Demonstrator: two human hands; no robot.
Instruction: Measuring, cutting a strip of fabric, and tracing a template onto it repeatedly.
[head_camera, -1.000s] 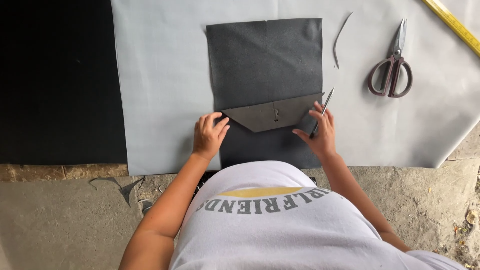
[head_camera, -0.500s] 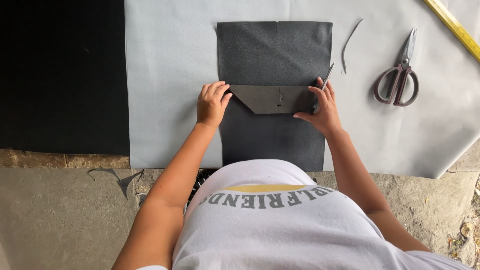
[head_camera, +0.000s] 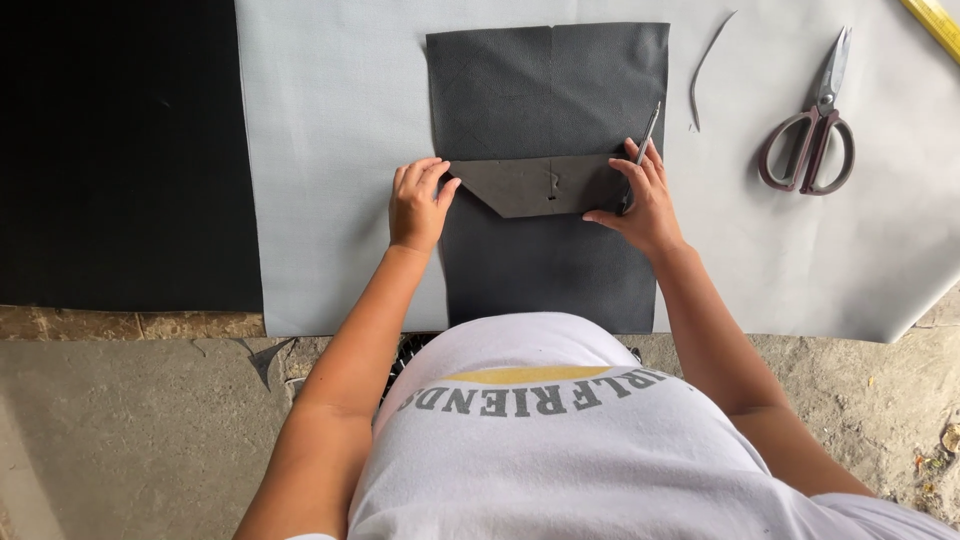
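Head view: both hands, left hand (head_camera: 418, 205) and right hand (head_camera: 640, 195), press flap piece (head_camera: 535, 185).

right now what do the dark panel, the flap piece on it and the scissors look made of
Dark panel: looks like faux leather or coated fabric, matte charcoal, with a fine woven grain. Flap piece: a similar sheet, smoother and flatter, possibly its back side; the left hand and right hand press it down. Scissors: shiny steel blades, dark maroon handles, probably plastic.

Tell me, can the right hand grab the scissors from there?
Probably yes: the scissors lie in the open on the grey sheet, nothing between them and the right hand, though it already holds a pen.
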